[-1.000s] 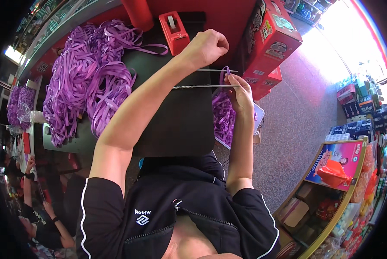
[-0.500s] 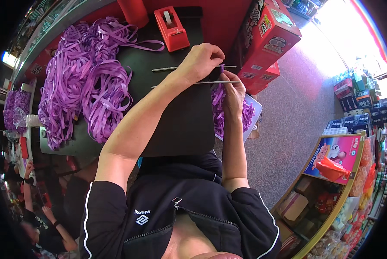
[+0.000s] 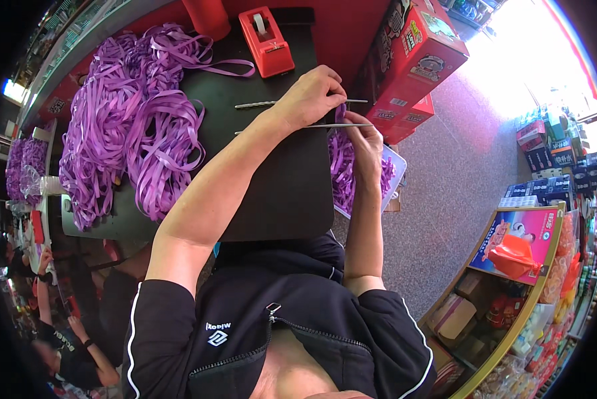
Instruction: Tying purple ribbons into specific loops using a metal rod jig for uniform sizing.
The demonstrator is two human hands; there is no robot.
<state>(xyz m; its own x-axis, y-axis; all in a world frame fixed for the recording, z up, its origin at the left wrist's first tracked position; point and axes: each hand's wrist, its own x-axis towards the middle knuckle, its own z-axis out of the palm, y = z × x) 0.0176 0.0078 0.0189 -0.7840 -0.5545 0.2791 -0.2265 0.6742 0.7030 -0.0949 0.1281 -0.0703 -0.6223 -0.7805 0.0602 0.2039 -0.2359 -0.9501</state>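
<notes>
2 metal rods (image 3: 292,103), 1 tape dispenser (image 3: 266,41)

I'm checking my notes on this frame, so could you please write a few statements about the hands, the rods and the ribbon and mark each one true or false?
1. The left hand grips thin metal rods over the black table. True.
2. The right hand rests flat on the table. False: it is raised, fingers pinching at a rod beside the left hand.
3. A big heap of purple ribbon lies on the table's left side. True.
4. The tape dispenser is blue. False: it is red.
5. More purple ribbon fills a white tray beneath the right hand. True.
</notes>
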